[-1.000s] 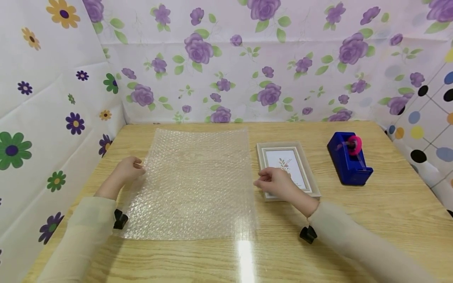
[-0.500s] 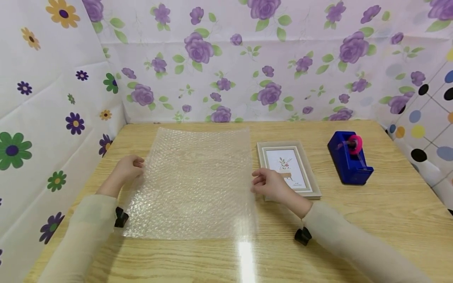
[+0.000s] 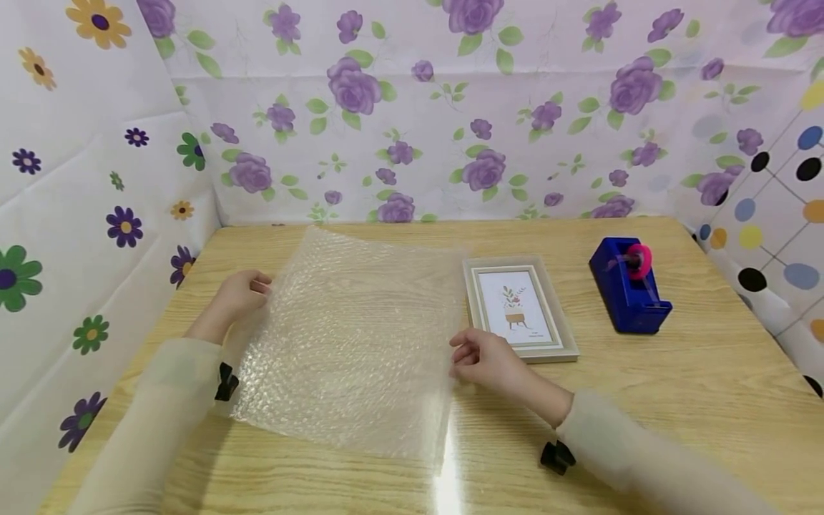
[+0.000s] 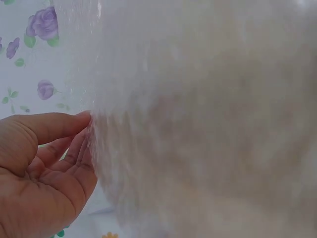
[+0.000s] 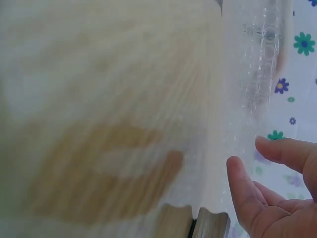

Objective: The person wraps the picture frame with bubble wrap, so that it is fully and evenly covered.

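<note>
A clear sheet of bubble wrap (image 3: 360, 343) lies slightly turned on the wooden table, between my two hands. At its left edge, my left hand (image 3: 241, 297) pinches the wrap; the left wrist view shows the thumb and fingers (image 4: 74, 124) meeting at the sheet's edge. My right hand (image 3: 489, 361) holds the right edge between thumb and fingers, just in front of the picture frame. In the right wrist view, the fingertips (image 5: 237, 168) are at the translucent sheet, and how firmly they press is unclear. The framed picture (image 3: 515, 307) lies face up, close to the wrap's right edge.
A blue tape dispenser (image 3: 627, 286) with a pink-cored roll stands right of the picture frame. Flowered cloth (image 3: 412, 107) closes off the back of the wooden table (image 3: 695, 400), with patterned cloth on both sides. Light glares near the front middle.
The bubble wrap has turned clockwise, its near right corner coming toward me. My right hand has moved nearer and a little left, off the picture frame. The left hand has shifted slightly; the view panned slightly.
</note>
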